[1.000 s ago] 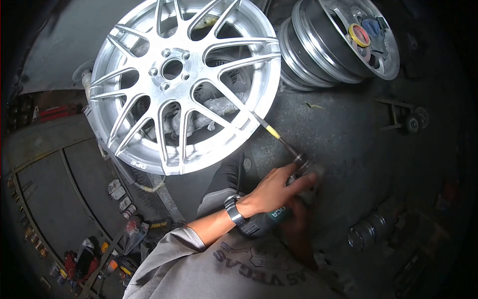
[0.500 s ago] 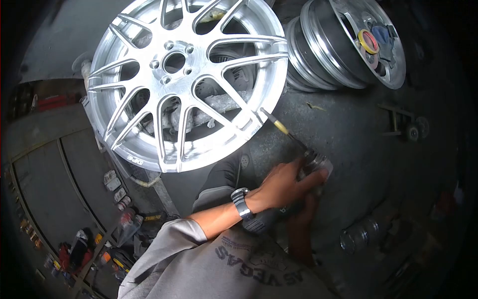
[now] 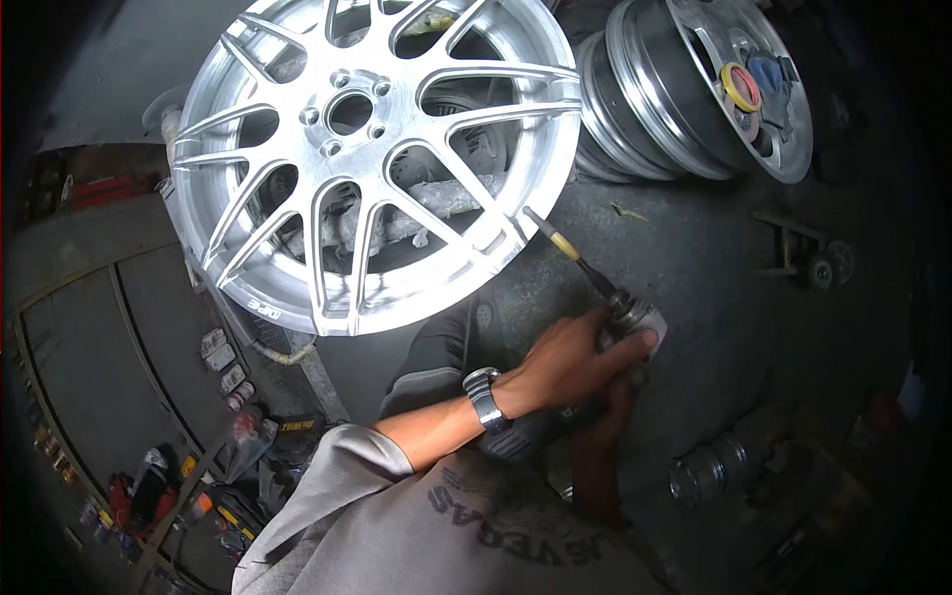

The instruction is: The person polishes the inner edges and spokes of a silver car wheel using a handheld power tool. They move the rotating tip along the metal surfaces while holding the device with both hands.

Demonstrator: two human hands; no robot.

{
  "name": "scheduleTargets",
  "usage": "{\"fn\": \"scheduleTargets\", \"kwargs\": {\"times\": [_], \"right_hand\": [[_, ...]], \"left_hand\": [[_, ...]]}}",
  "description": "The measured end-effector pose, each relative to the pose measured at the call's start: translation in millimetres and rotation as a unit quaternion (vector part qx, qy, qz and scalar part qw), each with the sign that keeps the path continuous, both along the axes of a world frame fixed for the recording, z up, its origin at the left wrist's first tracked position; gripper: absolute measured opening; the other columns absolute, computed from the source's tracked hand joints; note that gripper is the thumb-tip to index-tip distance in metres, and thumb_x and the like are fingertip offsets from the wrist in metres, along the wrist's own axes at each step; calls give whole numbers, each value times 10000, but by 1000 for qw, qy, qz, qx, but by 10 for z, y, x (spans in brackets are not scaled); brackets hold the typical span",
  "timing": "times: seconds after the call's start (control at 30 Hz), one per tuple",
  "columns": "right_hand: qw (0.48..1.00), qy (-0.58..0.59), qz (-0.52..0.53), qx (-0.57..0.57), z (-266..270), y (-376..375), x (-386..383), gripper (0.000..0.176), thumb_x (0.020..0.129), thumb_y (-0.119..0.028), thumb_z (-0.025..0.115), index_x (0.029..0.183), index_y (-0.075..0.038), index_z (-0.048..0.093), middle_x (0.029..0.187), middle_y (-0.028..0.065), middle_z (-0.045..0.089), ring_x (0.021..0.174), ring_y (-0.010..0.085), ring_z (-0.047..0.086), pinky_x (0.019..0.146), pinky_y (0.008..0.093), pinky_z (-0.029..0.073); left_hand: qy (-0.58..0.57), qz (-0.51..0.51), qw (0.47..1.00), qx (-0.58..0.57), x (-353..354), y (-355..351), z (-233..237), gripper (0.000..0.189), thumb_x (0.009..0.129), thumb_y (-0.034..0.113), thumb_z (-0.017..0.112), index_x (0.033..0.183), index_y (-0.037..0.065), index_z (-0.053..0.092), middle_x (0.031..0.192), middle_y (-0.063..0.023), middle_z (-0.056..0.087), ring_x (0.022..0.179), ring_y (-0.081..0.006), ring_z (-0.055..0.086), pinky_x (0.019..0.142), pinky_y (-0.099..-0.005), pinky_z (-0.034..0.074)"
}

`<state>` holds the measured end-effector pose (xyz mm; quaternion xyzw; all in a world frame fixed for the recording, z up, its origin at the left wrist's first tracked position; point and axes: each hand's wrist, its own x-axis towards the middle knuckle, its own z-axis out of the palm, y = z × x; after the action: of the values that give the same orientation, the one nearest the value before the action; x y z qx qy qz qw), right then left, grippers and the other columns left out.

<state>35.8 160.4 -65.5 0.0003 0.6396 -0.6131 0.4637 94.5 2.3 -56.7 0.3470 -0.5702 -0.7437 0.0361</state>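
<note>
A bright silver alloy wheel [image 3: 392,139] with many split spokes lies face up in front of me. My left hand [image 3: 570,362], with a watch on its wrist, is wrapped round the metal head of an angle grinder [image 3: 643,332]. From that head a long thin shaft with a yellow band [image 3: 563,245] points up at the wheel. Its tip is right at the outer lip, near the end of a spoke. Lower down, in shadow, my right hand [image 3: 607,415] is closed around the grinder's dark body, partly hidden by my left arm.
Beyond the wheel on the right stand stacked rims [image 3: 645,94], with a yellow tape roll [image 3: 740,87] on the top one. A small wheeled dolly [image 3: 803,253] stands on the right floor. Bottles [image 3: 233,377] and tools [image 3: 149,491] line the left side.
The view has shifted slightly. The grinder is turned a little, so its shaft and head show more clearly, and the shaft tip stays at the wheel's lip. Both hands keep their hold.
</note>
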Motion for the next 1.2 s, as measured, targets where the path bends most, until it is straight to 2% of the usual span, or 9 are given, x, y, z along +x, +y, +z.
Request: {"fn": "scheduleTargets", "kwargs": {"times": [0.13,0.2,0.23,0.3,0.4,0.5,0.7,1.1,1.2], "right_hand": [[997,-29,-55,-53,-568,511,-116,571,1135,-279,315,1637,-8,280,1618,150,420,1501,265,423,1218,433,365],[954,-151,-155,-208,-1032,933,-233,573,1137,-278,298,1641,-6,271,1632,153,404,1503,263,419,1215,432,365],[954,-151,-155,-207,-758,727,-174,573,1137,-278,298,1641,-6,271,1632,153,404,1503,263,419,1215,432,365],[988,87,125,25,97,0,-22,569,1137,-288,294,1624,4,307,1610,155,434,1490,263,438,1209,430,370],[992,79,74,63,107,-148,-73,583,1128,-326,306,1598,16,357,1587,156,467,1473,265,460,1203,428,375],[996,56,57,-42,23,-121,-115,597,1117,-352,313,1573,24,400,1562,154,497,1455,264,482,1188,425,385],[994,71,47,65,36,-49,-70,607,1109,-360,331,1571,27,401,1559,153,498,1453,258,483,1175,424,392],[993,51,35,-101,-421,-22,-406,625,1103,-377,387,1568,40,406,1539,149,513,1400,270,525,1150,435,416],[995,85,47,-24,-212,-33,-202,629,1096,-381,388,1571,32,406,1538,150,514,1411,268,521,1167,435,408]], "left_hand": [[13,13,1000,-24,53,103,-47,887,974,687,591,1324,-127,620,949,-327,740,986,-460,745,896,-492,558],[-4,-17,1000,17,74,72,-19,886,971,688,594,1315,-128,622,975,-339,736,993,-470,740,898,-493,556],[-4,-17,1000,18,64,62,-31,886,971,688,594,1315,-128,622,975,-339,736,993,-470,740,898,-493,556],[-2,-6,1000,15,9,38,-60,888,967,694,590,1305,-127,626,990,-343,733,996,-466,741,896,-490,556],[-9,-7,999,33,-95,-64,-38,845,992,673,587,1270,-123,657,1045,-299,744,1016,-387,747,910,-440,546],[-15,-31,999,10,-106,-70,-58,873,987,684,583,1312,-125,635,1075,-305,741,1061,-393,737,938,-453,538],[-6,21,1000,15,-26,113,-81,910,978,690,592,1363,-135,604,1113,-314,735,1088,-383,735,950,-444,539],[-35,-22,999,16,-276,-175,-91,914,967,694,596,1346,-137,618,1090,-303,740,1050,-352,746,925,-409,545],[-24,10,999,26,-112,-36,-39,843,981,656,602,1282,-130,655,1078,-298,737,1037,-358,742,906,-428,541]]}}
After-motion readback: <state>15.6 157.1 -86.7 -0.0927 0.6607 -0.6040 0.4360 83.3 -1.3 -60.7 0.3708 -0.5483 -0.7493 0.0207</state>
